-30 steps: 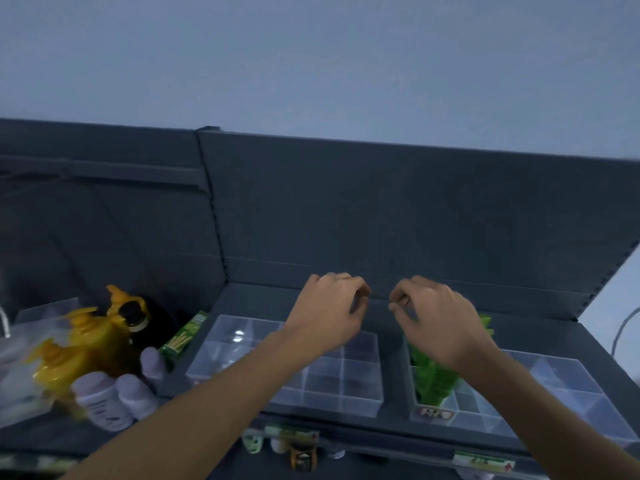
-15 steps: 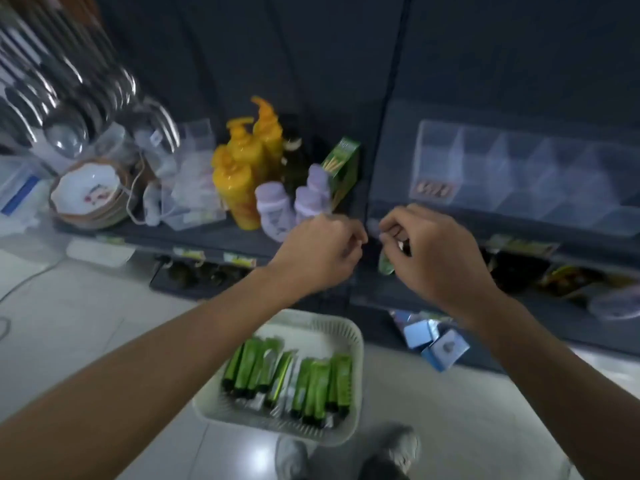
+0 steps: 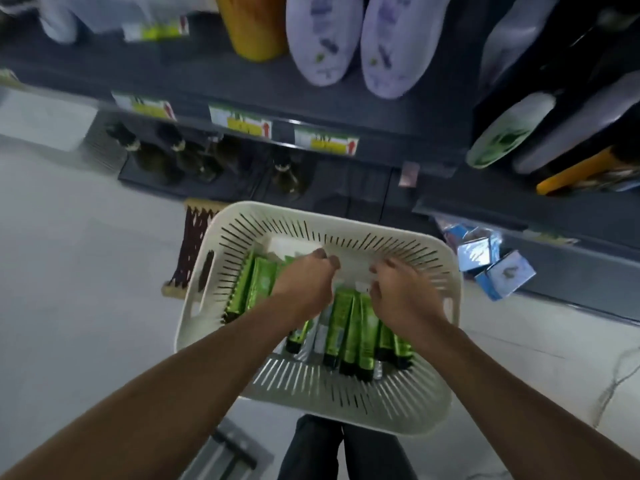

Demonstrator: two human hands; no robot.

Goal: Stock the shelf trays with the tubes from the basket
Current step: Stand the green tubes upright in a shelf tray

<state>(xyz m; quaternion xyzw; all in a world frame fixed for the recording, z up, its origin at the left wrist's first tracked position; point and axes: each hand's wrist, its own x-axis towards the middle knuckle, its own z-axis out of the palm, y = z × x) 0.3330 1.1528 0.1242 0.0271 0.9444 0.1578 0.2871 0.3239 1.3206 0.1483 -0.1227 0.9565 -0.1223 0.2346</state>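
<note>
Tubes (image 3: 349,327), green, lie side by side in the basket (image 3: 346,393). Left hand (image 3: 304,285) and right hand (image 3: 403,299) hang over them, fingers curled down; blur hides whether either grips a tube. Beyond the basket stands the shelf (image 3: 381,136), with white bottles (image 3: 325,39) above and blue boxes (image 3: 505,275) at right.

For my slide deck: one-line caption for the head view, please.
Left hand and right hand reach into the white basket of green tubes below the shelf.
</note>
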